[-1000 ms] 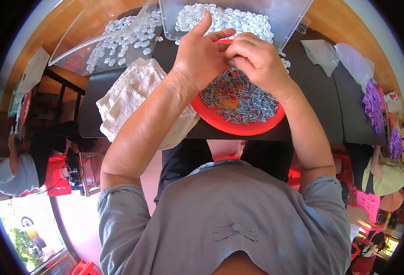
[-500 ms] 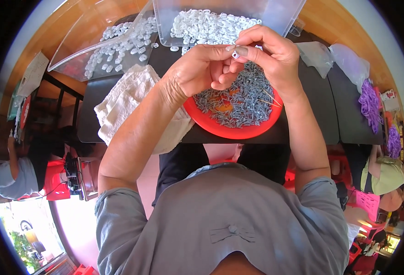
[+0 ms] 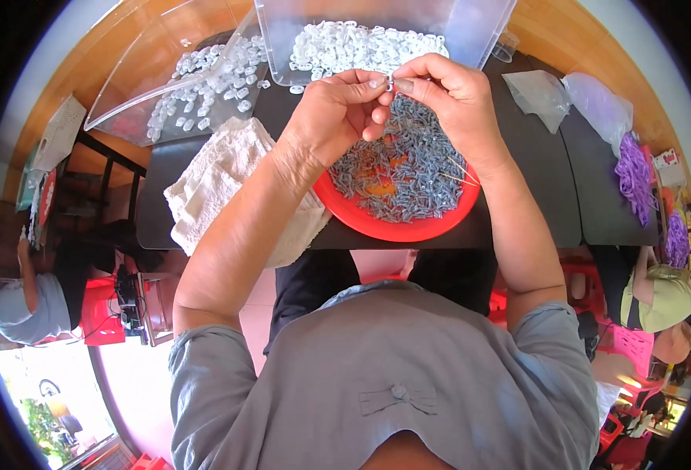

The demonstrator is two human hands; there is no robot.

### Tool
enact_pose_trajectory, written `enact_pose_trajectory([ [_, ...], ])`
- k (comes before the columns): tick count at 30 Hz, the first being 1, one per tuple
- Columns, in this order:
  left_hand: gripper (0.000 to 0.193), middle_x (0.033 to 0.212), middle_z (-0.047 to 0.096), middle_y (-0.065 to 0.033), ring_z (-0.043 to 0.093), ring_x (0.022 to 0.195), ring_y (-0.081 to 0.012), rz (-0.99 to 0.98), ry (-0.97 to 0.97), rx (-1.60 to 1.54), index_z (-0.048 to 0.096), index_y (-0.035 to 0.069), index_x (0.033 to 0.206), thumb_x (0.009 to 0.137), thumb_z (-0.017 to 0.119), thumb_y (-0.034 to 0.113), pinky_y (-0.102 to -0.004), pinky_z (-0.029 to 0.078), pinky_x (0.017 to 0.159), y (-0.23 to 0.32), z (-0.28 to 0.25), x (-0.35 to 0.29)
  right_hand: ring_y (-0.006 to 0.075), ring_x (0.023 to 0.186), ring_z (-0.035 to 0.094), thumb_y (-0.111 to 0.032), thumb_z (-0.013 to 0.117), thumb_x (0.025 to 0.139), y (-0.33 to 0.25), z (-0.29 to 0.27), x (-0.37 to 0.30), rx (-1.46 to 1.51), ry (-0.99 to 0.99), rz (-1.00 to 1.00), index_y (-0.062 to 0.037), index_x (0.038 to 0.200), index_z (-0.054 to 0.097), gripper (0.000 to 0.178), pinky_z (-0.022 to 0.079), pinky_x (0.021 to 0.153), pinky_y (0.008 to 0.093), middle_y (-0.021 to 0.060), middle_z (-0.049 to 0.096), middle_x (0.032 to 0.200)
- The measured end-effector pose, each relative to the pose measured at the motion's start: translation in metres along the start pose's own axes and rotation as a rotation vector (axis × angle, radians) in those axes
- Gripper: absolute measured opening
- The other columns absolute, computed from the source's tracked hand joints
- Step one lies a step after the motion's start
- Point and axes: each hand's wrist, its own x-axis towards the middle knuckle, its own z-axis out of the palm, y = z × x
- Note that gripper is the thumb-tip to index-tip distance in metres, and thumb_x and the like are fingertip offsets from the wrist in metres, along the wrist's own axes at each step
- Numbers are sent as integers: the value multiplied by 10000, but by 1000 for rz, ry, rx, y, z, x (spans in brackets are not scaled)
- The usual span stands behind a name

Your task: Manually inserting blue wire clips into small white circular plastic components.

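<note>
Above the far side of a red basin [image 3: 370, 226], my left hand [image 3: 331, 111] and my right hand [image 3: 453, 95] meet fingertip to fingertip. Between their thumbs and index fingers is a small white piece [image 3: 391, 81] with a dark spot. Both hands are closed in a pinch on it. Many small grey plastic pieces [image 3: 416, 184] fill the basin beneath, with some thin light sticks [image 3: 461, 177] among them. Just beyond my fingers lie white oval pieces [image 3: 361, 48] with holes, heaped in a clear plastic bin [image 3: 470, 31].
Left, a second clear container [image 3: 138, 102] holds more white pieces [image 3: 196, 94]. A cream towel [image 3: 220, 180] lies by my left forearm on the dark table [image 3: 529, 188]. Plastic bags [image 3: 539, 98] and purple strands [image 3: 635, 180] are at right. Other people sit at both sides.
My hands have shifted slightly left, and the small white piece has turned between my fingertips. My right fingers have come down closer to the left ones.
</note>
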Motion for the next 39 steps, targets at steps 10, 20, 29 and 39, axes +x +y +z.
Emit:
enact_pose_trajectory([
  [10, 91, 758, 626, -97, 606, 607, -164, 152, 127, 132, 604, -38, 903, 906, 614, 52, -264, 461, 468, -3, 1, -3, 51, 689, 552, -85, 650, 889, 3, 4, -2, 59, -30, 125, 5, 916, 662, 94, 448, 613, 205, -4, 639, 767],
  [20, 91, 768, 640, -107, 618, 595, -169, 221, 219, 140, 609, -49, 891, 877, 638, 36, -271, 466, 450, -2, 4, -6, 56, 741, 560, -92, 581, 927, 0, 10, -2, 71, 0, 162, -18, 968, 642, 105, 456, 623, 217, -5, 633, 821],
  [29, 96, 764, 633, -102, 626, 601, -169, 263, 237, 207, 603, -51, 898, 878, 636, 37, -261, 463, 445, -5, 11, -9, 67, 650, 515, -63, 594, 915, 4, 13, -3, -179, 70, -76, -8, 946, 601, 64, 434, 584, 233, 10, 596, 737],
  [39, 94, 768, 639, -102, 618, 588, -152, 274, 253, 227, 604, -49, 901, 874, 641, 34, -245, 455, 435, -7, 12, -10, 115, 685, 581, -30, 599, 899, 4, 15, -4, -249, 78, -130, -8, 940, 593, 47, 467, 626, 256, 65, 635, 756],
])
